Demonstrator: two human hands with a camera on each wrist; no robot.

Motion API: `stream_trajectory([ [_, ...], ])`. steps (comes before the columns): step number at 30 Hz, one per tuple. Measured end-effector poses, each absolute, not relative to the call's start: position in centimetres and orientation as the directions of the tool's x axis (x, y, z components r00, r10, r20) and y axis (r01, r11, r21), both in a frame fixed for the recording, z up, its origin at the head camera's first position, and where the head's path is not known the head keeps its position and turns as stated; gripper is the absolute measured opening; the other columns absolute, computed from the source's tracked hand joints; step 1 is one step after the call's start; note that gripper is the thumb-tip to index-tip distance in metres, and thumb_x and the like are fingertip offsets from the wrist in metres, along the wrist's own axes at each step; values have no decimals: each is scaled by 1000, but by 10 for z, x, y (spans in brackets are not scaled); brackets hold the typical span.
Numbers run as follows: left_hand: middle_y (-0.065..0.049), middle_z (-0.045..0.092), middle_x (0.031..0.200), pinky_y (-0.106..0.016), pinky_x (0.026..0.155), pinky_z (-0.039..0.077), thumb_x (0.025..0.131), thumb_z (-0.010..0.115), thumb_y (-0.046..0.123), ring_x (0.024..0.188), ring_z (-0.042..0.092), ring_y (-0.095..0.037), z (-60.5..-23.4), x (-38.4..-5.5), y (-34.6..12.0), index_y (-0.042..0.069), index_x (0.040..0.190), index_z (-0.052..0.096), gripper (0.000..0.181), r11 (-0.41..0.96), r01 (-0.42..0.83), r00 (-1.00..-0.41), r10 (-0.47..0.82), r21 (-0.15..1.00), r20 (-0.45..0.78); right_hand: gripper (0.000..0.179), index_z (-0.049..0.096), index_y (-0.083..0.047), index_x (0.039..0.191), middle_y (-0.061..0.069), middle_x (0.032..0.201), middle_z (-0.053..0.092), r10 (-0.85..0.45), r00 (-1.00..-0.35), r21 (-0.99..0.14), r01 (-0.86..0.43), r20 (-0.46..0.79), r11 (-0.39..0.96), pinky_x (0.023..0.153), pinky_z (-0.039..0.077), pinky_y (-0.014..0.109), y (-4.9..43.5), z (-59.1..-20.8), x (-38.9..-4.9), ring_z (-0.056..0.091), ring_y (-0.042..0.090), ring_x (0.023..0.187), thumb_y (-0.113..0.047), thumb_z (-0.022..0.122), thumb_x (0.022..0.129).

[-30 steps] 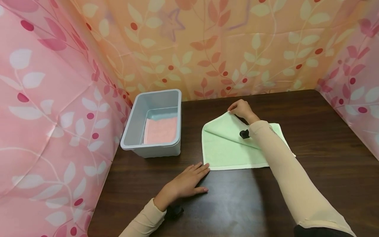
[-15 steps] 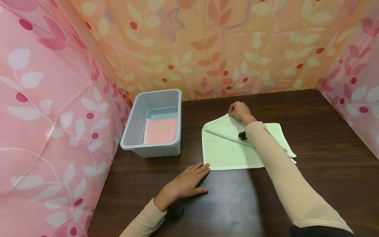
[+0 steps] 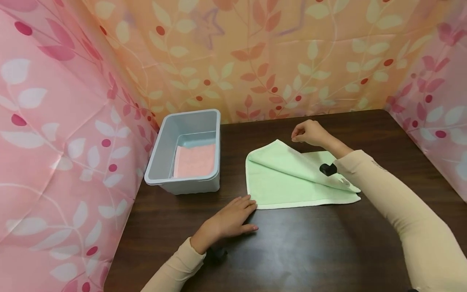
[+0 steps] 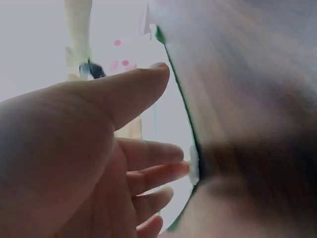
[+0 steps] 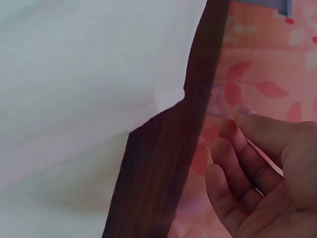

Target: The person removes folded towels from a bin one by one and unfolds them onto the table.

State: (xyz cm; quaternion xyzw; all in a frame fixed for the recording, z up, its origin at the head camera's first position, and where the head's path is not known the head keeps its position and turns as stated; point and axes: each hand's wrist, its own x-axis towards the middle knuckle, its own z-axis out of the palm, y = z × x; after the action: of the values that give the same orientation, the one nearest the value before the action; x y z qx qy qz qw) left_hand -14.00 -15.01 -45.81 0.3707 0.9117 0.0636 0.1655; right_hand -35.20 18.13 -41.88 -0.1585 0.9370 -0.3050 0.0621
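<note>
A pale green towel (image 3: 284,184) lies on the dark wooden table, its far side folded over at a slant, with one corner pointing to the back. At the towel's near left corner rests my left hand (image 3: 229,219), palm down, its straight fingertips touching the edge. My right hand (image 3: 311,133) hovers behind the towel, just right of the folded corner. The right wrist view shows its fingers (image 5: 225,153) loosely bent, holding nothing, apart from the cloth. In the left wrist view, the left fingers (image 4: 153,153) reach the towel's bright edge.
Left of the towel stands a grey plastic bin (image 3: 208,187) with a folded pink cloth (image 3: 195,161) inside. Patterned curtains (image 3: 262,61) hang along the back and both sides of the table (image 3: 292,251).
My right hand has let go of the towel's folded corner and moved right. The corner now lies loose. My left hand stays at the near left corner.
</note>
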Motion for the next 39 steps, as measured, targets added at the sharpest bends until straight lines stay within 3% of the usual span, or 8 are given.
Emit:
stream_trajectory([
  [8,-4,30,164,-37,124,27,100,52,48,154,24,-20,-460,-151,-136,10,155,33,69,641,715,-609,767,278,-204,19,76,-9,101,6,95,76,-338,-937,-589,-227,-84,775,68,50,28,233,-414,-288,67,23,84,-24,73,90],
  [13,-3,25,166,-34,124,27,100,51,48,155,22,-18,-464,-156,-131,10,156,30,71,620,721,-583,784,309,-213,25,76,-13,101,4,95,76,-308,-949,-606,-208,-64,767,66,48,23,265,-432,-252,64,11,79,-35,74,88],
  [19,-3,23,166,-35,124,26,100,52,48,155,20,-19,-470,-158,-130,10,156,29,71,619,717,-574,785,321,-233,28,75,-14,102,-1,86,74,-276,-959,-647,-169,-66,743,63,49,22,284,-458,-223,64,6,72,-37,77,85],
  [29,-1,22,167,-35,124,27,100,52,48,156,19,-17,-471,-158,-128,12,157,29,71,629,703,-577,777,332,-250,24,76,-11,104,2,86,73,-264,-964,-617,-186,-36,765,63,47,22,286,-473,-210,57,-1,71,-26,79,85],
  [39,-2,22,167,-34,124,26,100,53,45,156,19,-18,-469,-157,-128,11,156,29,70,628,699,-576,778,342,-252,18,76,-11,105,7,92,74,-275,-961,-598,-236,28,766,64,48,17,288,-442,-225,58,-4,75,-13,75,87],
])
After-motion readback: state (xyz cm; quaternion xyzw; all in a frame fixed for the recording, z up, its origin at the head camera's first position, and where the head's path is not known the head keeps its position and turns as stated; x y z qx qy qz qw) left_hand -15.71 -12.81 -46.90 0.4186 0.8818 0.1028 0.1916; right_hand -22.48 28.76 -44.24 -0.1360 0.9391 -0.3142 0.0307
